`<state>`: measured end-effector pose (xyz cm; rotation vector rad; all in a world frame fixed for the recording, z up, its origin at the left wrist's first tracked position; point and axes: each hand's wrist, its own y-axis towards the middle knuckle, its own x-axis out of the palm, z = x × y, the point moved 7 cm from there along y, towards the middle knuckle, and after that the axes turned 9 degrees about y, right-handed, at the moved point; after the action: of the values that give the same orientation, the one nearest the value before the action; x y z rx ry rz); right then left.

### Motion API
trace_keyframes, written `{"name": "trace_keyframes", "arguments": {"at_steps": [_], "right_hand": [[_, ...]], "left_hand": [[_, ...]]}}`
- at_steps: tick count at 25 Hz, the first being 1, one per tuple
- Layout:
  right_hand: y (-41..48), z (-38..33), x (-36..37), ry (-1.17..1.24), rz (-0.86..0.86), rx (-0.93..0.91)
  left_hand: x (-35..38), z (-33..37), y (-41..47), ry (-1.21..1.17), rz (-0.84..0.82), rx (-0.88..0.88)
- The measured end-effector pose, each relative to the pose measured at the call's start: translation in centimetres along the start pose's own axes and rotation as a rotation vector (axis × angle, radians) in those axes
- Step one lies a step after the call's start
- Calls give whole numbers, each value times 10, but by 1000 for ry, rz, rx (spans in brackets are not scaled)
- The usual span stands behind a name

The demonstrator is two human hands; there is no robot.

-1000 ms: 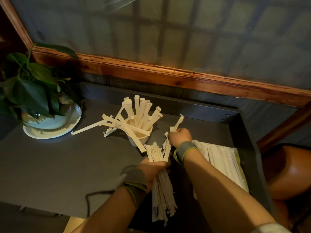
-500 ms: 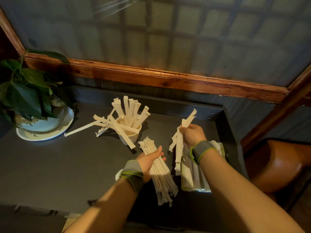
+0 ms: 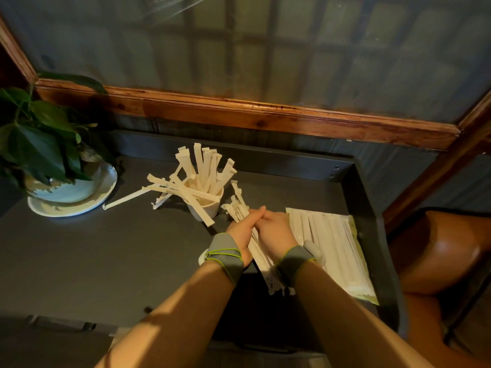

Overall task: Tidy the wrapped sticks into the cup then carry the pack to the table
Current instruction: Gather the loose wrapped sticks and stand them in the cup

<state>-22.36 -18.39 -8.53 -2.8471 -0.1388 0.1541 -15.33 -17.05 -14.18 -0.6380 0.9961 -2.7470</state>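
The left hand (image 3: 243,232) and right hand (image 3: 275,231), apart a moment ago, now clasp one bundle of wrapped sticks (image 3: 259,251) together, seemingly just right of the cup (image 3: 206,208); bare grey counter (image 3: 106,248) lies leftward.

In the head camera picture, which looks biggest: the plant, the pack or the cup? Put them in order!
Biggest to smallest, as they look:
1. plant, leaves and pot together
2. pack, lying flat, though it sits nearer the camera, so the first two places are unsure
3. cup, clearly the smallest, even with its sticks poking out
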Motion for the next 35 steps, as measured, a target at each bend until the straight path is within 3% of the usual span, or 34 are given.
{"name": "trace_keyframes", "arguments": {"at_steps": [7, 9, 11, 14, 18, 22, 27, 30, 32, 35], "right_hand": [[-11, -31, -26, 794, 110, 23], [-12, -43, -37, 833, 119, 2], [-11, -49, -50, 700, 129, -15], [-10, -37, -42, 647, 104, 108], [-23, -21, 2, 1052, 4, 310], [-31, -36, 32, 1322, -69, 283], [-33, -41, 57, 1318, -143, 316], [-31, -35, 48, 1057, -71, 319], [-25, -45, 29, 810, -2, 184], [-30, -92, 16, 558, -71, -163]], "left_hand": [[20, 31, -36, -173, 96, 230], [28, 52, -54, -132, 149, 338], [34, 79, -73, -75, 195, 450], [33, 114, -93, -70, 204, 585], [30, 126, -107, -65, 180, 663], [16, 113, -105, 54, 241, 650], [3, 108, -106, 81, 229, 649], [-2, 109, -108, 155, 204, 644], [-4, 108, -108, 253, 146, 650], [-5, 104, -106, 445, 47, 655]]}}
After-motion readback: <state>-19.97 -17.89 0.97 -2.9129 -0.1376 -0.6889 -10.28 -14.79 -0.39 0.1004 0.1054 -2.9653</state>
